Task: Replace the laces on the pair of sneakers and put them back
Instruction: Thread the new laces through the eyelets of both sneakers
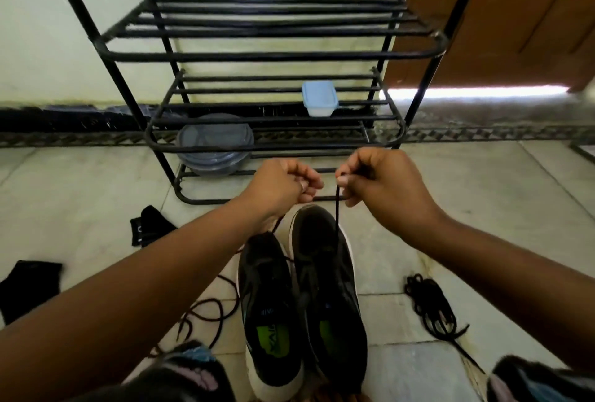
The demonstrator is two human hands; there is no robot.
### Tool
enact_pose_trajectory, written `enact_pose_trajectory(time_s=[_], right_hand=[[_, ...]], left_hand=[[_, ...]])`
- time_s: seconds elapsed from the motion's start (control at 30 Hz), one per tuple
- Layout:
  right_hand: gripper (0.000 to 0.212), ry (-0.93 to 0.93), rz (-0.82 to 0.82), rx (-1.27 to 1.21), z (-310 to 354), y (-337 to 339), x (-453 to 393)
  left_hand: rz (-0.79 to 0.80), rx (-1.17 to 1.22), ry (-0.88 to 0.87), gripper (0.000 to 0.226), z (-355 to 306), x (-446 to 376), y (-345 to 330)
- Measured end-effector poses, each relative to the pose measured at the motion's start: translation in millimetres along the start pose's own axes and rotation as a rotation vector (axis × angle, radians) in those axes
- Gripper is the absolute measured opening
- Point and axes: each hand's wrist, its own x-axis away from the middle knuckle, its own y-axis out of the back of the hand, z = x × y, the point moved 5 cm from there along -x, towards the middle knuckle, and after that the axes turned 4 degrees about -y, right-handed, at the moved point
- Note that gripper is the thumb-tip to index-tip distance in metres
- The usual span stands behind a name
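Note:
Two black sneakers with white soles stand side by side on the floor, toes away from me: the left sneaker (269, 302) and the right sneaker (328, 276). A black lace (336, 208) rises taut from the right sneaker's eyelets. My right hand (383, 186) pinches its upper end above the toe. My left hand (285, 186) is curled at the same height and grips the other lace end, which runs down behind my wrist. A dark brown lace (206, 311) lies loose on the floor to the left. A bundled black lace (431, 305) lies to the right.
A black metal shoe rack (273, 54) stands just beyond the sneakers, with a small blue-lidded box (319, 98) on its lower shelf and a round grey container (214, 144) under it. Black socks (149, 224) lie on the tiled floor at left. A wooden door (515, 15) is at right.

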Motion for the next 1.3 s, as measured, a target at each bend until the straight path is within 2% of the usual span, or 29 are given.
enact_pose_trajectory(time_s=[0.13,0.23,0.37,0.57,0.63,0.73,0.97,1.07,1.2,1.3], right_hand=[[0.025,0.107,0.017,0.075,58,22,-1],[0.024,0.148,-0.052,0.071,96,47,3],[0.024,0.174,-0.1,0.133,137,76,12],[0.013,0.179,-0.282,-0.118,202,131,42],[0.021,0.235,-0.318,-0.112,226,139,50],[0.022,0.248,-0.364,-0.067,249,148,53],[0.02,0.178,-0.405,-0.226,238,143,39],[0.02,0.171,-0.426,-0.283,220,138,32],[0.019,0.154,-0.443,-0.247,200,133,18],[0.02,0.154,-0.465,-0.239,190,133,7]], left_hand=[[-0.057,-0.019,-0.2,0.025,-63,12,13],[-0.073,-0.039,-0.311,0.016,-112,31,23],[-0.133,-0.094,-0.427,0.015,-163,55,34],[-0.269,-0.119,-0.588,0.016,-230,103,48],[-0.294,-0.118,-0.617,0.018,-247,115,52],[-0.336,-0.126,-0.654,0.02,-272,126,54],[-0.387,0.022,-0.708,0.021,-281,119,34],[-0.423,0.031,-0.83,0.019,-280,119,24],[-0.393,-0.072,-1.108,0.017,-292,133,13],[-0.365,-0.117,-1.112,0.018,-290,125,9]])
